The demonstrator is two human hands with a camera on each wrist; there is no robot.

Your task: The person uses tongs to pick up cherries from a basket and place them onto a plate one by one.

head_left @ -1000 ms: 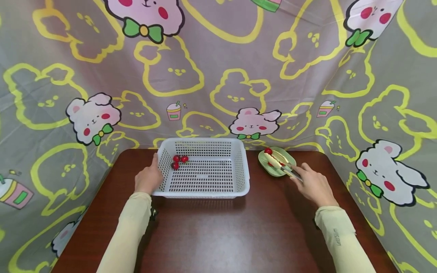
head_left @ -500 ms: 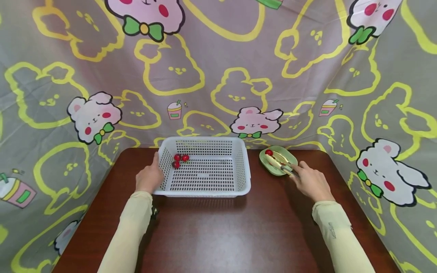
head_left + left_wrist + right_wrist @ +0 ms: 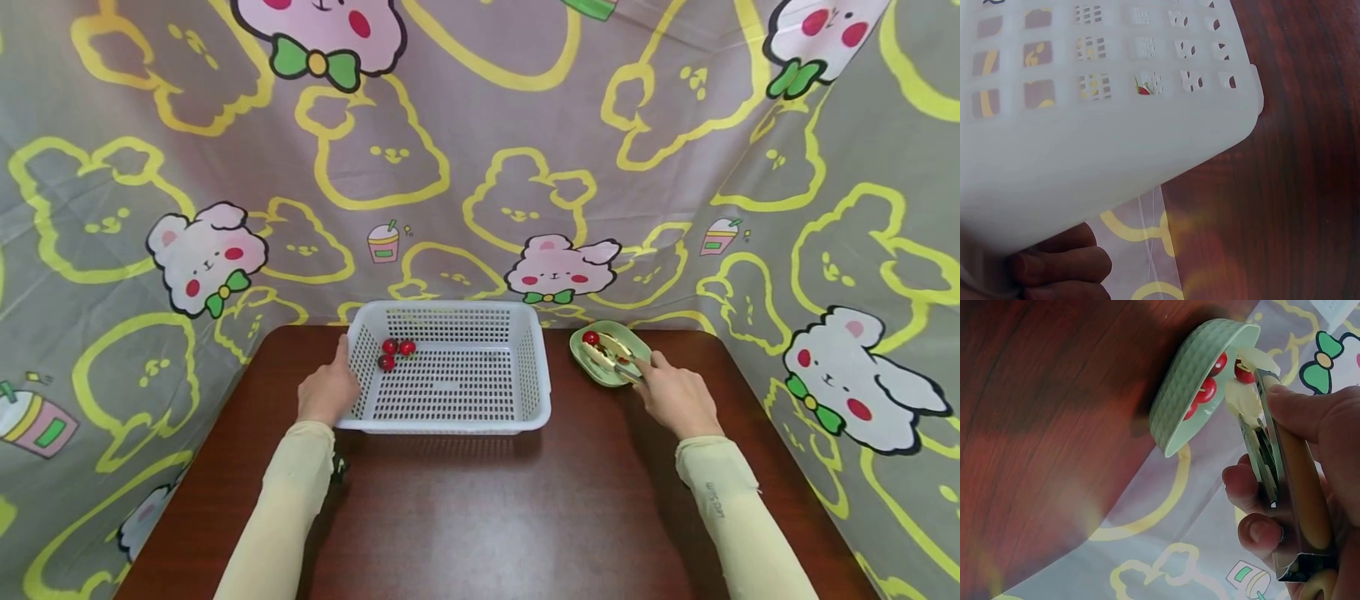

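My left hand [image 3: 328, 392] grips the left rim of the white slotted plastic basket [image 3: 444, 427]; in the left wrist view its curled fingers [image 3: 1079, 265] show under the rim. Three red cherry tomatoes [image 3: 407, 348] lie inside, toward the basket's left end. My right hand [image 3: 681, 402] holds tongs [image 3: 627, 373] with pale tips over a small green dish [image 3: 643, 343]. In the right wrist view, a cherry tomato [image 3: 1244, 374] sits between the tong tips at the dish's far side. More cherry tomatoes [image 3: 1206, 390] lie in the dish [image 3: 1179, 381] beside it.
Basket and dish stand near the back edge of a dark red-brown table [image 3: 480, 517], the dish a short way right of the basket. Cartoon-printed cloth [image 3: 480, 183] hangs close behind and along both sides.
My right hand has shifted slightly left and toward the dish with the tongs. The tong tips stay over the dish. My left hand keeps its place on the basket rim.
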